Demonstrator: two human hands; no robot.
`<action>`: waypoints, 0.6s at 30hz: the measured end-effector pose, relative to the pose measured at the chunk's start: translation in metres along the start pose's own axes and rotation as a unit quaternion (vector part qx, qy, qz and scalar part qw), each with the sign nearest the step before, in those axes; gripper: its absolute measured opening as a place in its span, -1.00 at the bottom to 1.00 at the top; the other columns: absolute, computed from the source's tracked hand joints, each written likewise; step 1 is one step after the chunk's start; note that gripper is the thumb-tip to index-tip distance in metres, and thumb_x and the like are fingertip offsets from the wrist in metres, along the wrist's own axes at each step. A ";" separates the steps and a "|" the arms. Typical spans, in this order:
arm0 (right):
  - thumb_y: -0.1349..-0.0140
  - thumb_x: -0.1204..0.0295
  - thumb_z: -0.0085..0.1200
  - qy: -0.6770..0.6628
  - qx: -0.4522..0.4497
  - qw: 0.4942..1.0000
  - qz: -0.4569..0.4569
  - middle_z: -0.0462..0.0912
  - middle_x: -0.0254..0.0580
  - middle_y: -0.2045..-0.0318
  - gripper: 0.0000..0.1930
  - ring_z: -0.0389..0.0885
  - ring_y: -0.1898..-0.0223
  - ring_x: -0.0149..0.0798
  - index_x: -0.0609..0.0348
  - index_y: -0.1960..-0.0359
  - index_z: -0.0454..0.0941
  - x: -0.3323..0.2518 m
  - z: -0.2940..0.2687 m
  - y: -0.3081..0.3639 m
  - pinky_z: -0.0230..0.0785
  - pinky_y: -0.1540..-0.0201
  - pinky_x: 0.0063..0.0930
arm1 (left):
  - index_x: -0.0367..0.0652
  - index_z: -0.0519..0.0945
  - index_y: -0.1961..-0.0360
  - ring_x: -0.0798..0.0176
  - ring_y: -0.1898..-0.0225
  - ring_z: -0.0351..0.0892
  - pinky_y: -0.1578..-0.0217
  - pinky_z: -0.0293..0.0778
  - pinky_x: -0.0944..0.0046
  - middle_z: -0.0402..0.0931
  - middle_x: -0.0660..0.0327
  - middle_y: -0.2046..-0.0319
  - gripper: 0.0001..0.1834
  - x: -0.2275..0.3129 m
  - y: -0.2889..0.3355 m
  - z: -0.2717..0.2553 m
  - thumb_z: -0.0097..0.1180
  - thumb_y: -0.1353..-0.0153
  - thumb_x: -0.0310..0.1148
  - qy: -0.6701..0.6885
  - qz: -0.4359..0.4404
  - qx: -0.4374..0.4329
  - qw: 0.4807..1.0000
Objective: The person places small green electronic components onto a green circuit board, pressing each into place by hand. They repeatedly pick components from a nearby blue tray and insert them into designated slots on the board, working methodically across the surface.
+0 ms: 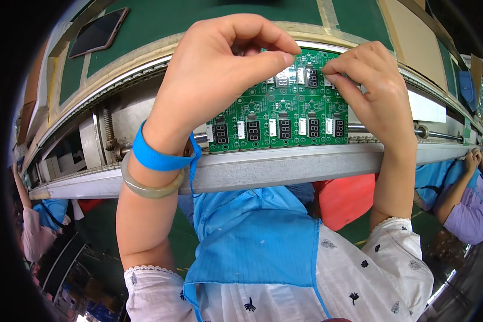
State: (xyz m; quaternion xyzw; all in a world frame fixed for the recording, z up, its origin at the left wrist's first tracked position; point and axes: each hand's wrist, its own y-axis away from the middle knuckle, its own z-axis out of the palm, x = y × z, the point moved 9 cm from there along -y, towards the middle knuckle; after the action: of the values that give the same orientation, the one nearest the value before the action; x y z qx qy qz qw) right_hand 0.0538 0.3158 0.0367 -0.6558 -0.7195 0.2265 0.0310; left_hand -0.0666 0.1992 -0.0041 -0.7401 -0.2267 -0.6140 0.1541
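A green circuit board panel point(292, 95) lies across the metal conveyor rails in front of me. It carries rows of black digit displays point(285, 129) and white connectors point(272, 127). My left hand point(214, 67) reaches over the panel's far left part, thumb and forefinger closed together above its far edge. Whatever sits between those fingertips is too small to make out. On the right, my right hand point(373, 80) bends over the panel's far right part. Its thumb and forefinger pinch close to a white connector in the far row; the pinched spot is hidden.
A metal rail point(284, 169) runs along the near side of the conveyor. A phone point(98, 32) rests on the green surface at the far left, beyond the far rail. Cardboard point(416, 40) lies at the far right. Other people sit along the line, including one in purple point(464, 206).
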 end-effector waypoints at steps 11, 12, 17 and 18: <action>-0.03 0.52 0.31 0.000 -0.011 1.000 0.024 0.64 -0.20 0.41 -0.90 0.55 0.24 -0.06 0.17 0.38 0.69 0.001 0.005 -0.002 0.39 0.13 -0.19 | -0.32 0.73 0.24 0.62 0.47 0.38 0.45 0.33 0.57 0.59 0.38 0.46 -0.87 0.009 0.005 0.003 0.28 -0.18 -0.53 0.051 -0.042 0.028 0.997; -0.03 0.52 0.31 0.001 -0.013 1.000 0.027 0.64 -0.19 0.42 -0.91 0.55 0.24 -0.06 0.17 0.39 0.69 0.001 0.005 -0.003 0.39 0.13 -0.19 | -0.32 0.73 0.24 0.62 0.47 0.38 0.45 0.32 0.57 0.59 0.38 0.47 -0.87 0.011 0.005 0.003 0.28 -0.18 -0.52 0.052 -0.036 0.025 0.998; -0.03 0.52 0.30 0.014 -0.012 0.999 0.029 0.65 -0.17 0.42 -0.91 0.55 0.25 -0.04 0.18 0.39 0.69 -0.001 0.006 -0.003 0.41 0.14 -0.19 | -0.32 0.73 0.24 0.62 0.47 0.36 0.46 0.30 0.57 0.59 0.40 0.47 -0.87 0.007 0.002 0.003 0.28 -0.18 -0.52 0.045 -0.086 0.023 0.995; -0.02 0.52 0.29 0.018 -0.011 0.999 0.031 0.65 -0.16 0.41 -0.91 0.54 0.25 -0.04 0.18 0.39 0.69 -0.002 0.006 -0.003 0.41 0.15 -0.19 | -0.32 0.73 0.24 0.62 0.47 0.36 0.46 0.30 0.58 0.59 0.40 0.48 -0.87 0.008 0.004 0.003 0.28 -0.18 -0.52 0.056 -0.052 0.022 0.997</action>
State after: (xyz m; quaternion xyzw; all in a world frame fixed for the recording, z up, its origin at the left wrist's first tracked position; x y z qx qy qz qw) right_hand 0.0489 0.3122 0.0329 -0.6823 -0.7004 0.2072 0.0298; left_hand -0.0610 0.1985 0.0033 -0.6886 -0.2692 -0.6563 0.1503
